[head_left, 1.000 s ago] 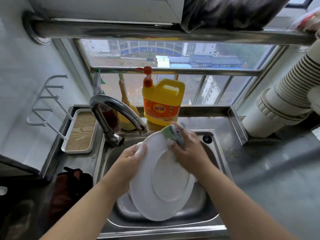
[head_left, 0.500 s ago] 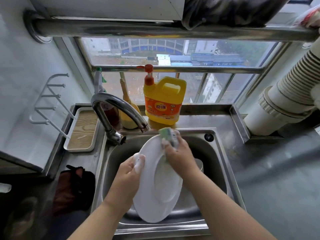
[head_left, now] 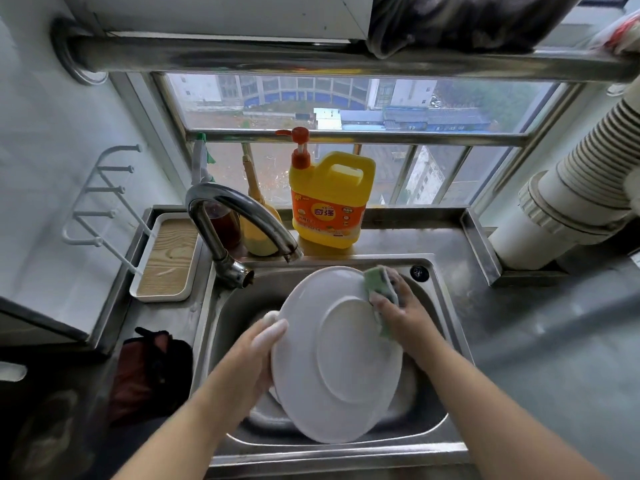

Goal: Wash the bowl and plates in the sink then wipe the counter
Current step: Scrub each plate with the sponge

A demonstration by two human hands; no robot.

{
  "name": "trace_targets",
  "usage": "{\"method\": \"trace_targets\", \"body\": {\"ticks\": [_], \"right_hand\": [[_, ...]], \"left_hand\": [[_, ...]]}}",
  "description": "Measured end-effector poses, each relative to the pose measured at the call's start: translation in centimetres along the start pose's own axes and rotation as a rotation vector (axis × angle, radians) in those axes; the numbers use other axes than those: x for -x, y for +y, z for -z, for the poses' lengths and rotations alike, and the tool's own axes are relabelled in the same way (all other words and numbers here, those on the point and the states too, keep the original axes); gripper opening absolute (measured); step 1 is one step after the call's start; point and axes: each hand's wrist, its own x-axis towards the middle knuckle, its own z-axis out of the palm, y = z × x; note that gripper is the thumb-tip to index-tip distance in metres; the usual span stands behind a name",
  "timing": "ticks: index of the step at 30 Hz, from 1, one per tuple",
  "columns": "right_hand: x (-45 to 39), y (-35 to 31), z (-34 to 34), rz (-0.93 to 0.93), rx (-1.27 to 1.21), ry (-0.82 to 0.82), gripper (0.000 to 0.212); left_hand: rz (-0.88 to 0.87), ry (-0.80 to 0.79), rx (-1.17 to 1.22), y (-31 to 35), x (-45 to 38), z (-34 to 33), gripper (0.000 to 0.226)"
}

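Over the sink (head_left: 446,327), left hand (head_left: 258,355) gripping the plate (head_left: 332,362), right hand (head_left: 407,317) clutching the sponge (head_left: 375,284).

Both forearms were bare, no sleeves visible up to the frame's lower edge. No rings, watch or gloves were seen on either hand. White suds coated the fingertips of the left hand (head_left: 256,344); suds also clung to the right hand (head_left: 403,311).

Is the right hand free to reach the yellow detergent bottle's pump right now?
Probably not at once: the right hand holds the green sponge against the plate. The path to the detergent bottle itself looks open.
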Motion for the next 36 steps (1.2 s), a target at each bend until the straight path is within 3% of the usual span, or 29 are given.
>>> {"method": "trace_targets", "body": {"ticks": [2,4,8,9,13,17,19,23,28,30,32,34,36], "right_hand": [[-0.3,-1.8,0.4,0.092,0.204,-0.084,0.044],[0.0,-3.6,-1.0,0.156,0.467,-0.043,0.053],[2.5,-4.9,-5.4,0.554,0.856,0.022,0.061],[2.1,-4.7,-5.4,0.577,0.871,0.001,0.060],[-0.9,-3.6,-3.3,0.105,0.438,0.130,0.058],[2.5,-4.4,-6.6,0.364,0.612,-0.044,0.059],[1.7,-4.2,-6.6,0.330,0.547,-0.062,0.055],[-1.9,-2.3,-3.4,-0.070,0.119,0.127,0.043],[1.2,2.9,-5.0,-0.438,-0.385,0.166,0.028],[1.4,3.3,-5.4,-0.384,-0.432,0.218,0.024],[0.8,2.8,-4.2,-0.236,-0.324,0.254,0.033],[0.0,1.9,-2.1,-0.107,-0.160,0.202,0.045],[-0.6,0.6,-0.6,-0.052,0.003,0.061,0.039]], "left_hand": [[-0.010,0.002,-0.051,0.9,-1.1,-0.5,0.023],[-0.060,0.058,-0.068,1.5,-1.9,-1.6,0.027],[-0.164,0.085,-0.020,1.2,-1.4,-2.9,0.030],[-0.178,0.100,-0.008,0.9,-1.2,-3.0,0.031],[-0.223,0.153,-0.105,0.4,-1.0,-3.2,0.030],[-0.244,0.164,-0.116,0.3,-1.2,-2.7,0.028],[-0.225,0.195,-0.092,0.2,-1.1,-2.4,0.028],[-0.247,0.282,-0.092,0.5,-0.8,-2.2,0.032],[-0.283,0.330,0.035,0.6,-0.4,-2.4,0.029],[-0.232,0.273,0.050,0.4,-0.1,-2.0,0.023],[-0.153,0.156,0.032,0.7,0.1,-0.9,0.010],[-0.064,0.052,-0.011,1.3,-0.2,0.1,0.018],[-0.025,0.046,-0.006,1.8,-1.1,0.2,0.018]]}}
